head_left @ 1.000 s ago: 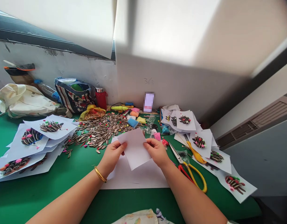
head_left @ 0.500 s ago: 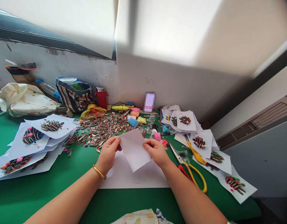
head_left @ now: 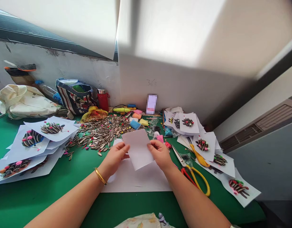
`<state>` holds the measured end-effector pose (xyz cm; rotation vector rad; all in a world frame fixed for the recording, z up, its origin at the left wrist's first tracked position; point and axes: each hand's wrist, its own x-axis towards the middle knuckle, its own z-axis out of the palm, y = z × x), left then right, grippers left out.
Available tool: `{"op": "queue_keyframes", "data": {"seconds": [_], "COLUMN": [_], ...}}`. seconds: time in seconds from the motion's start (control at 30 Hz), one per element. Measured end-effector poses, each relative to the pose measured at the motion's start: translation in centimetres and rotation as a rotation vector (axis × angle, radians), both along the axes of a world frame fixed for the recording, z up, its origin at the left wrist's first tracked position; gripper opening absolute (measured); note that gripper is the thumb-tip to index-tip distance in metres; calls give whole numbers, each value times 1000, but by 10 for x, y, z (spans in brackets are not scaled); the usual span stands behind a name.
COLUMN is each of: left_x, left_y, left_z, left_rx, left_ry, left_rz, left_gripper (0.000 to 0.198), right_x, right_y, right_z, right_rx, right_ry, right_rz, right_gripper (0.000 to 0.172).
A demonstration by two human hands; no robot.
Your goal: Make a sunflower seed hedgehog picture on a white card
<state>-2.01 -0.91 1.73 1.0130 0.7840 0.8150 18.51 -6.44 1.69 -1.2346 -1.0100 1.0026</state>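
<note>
Both my hands hold a small white paper piece (head_left: 138,148) up over a larger white sheet (head_left: 136,179) lying on the green table (head_left: 41,196). My left hand (head_left: 114,156), with a gold bangle on its wrist, pinches the piece's left edge. Pinching the right edge is my right hand (head_left: 160,153). The piece tilts slightly, its lower corner pointing at the sheet. A heap of striped sunflower seeds (head_left: 100,133) lies just beyond my hands.
Yellow-handled scissors (head_left: 195,172) lie right of my right hand. Paper sheets with seed-and-clay figures are spread at the left (head_left: 32,139) and right (head_left: 202,144). Coloured clay lumps (head_left: 138,120), a red flask (head_left: 103,99), a striped bag (head_left: 76,98) and a cloth bag (head_left: 24,101) sit by the wall.
My hands have shifted their grip on the paper piece, and its lower part looks shorter now. My left thumb moved back onto its left edge.
</note>
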Motion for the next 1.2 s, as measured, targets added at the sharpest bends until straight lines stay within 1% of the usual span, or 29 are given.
{"op": "queue_keyframes", "data": {"seconds": [0.03,0.07,0.1,0.17,0.27,0.33,0.47,0.5,0.57,0.67,0.77,0.83,0.97,1.03,1.13,1.17,1.2], "left_x": [1,2,3,3,0,-1,1,2,2,-1,-4,-5,-3,-3,-7,-9,-11], "left_y": [-2,-4,-4,-3,1,1,-3,-3,-2,3,7,8,3,3,7,10,11], "left_z": [1,1,2,3,4,4,4,3,2,1,-1,-2,-5,-7,-7,-6,-4], "left_rx": [-12,-18,-17,3,25,22,36,57,114,176,213,235,182,168,258,303,358], "left_ry": [34,68,99,142,151,135,120,141,221,356,410,376,152,104,177,224,278], "left_rz": [-71,-108,-106,-31,104,125,-19,-29,18,140,205,207,126,153,267,291,306], "left_gripper": [43,44,45,45,45,44,43,42,42,44,47,46,41,42,41,40,39], "right_x": [0,0,0,-1,-3,-3,-2,-1,-2,-5,-8,-8,-8,-9,-6,-3,1], "right_y": [0,0,0,-2,-4,-5,-4,-4,-4,-6,-7,-7,-6,-5,-3,-3,-2], "right_z": [0,-1,0,1,2,1,-1,-1,-1,1,3,3,3,2,2,3,4], "right_rx": [20,37,49,66,89,110,170,180,181,146,130,136,132,102,30,26,45], "right_ry": [1,-4,-15,-59,-154,-184,-172,-179,-195,-210,-211,-190,-129,-121,-177,-211,-250], "right_rz": [-8,-8,1,36,68,58,6,-5,-9,20,35,29,28,80,174,171,137], "right_gripper": [30,29,29,27,25,25,28,28,27,22,19,19,19,17,13,15,21]}}
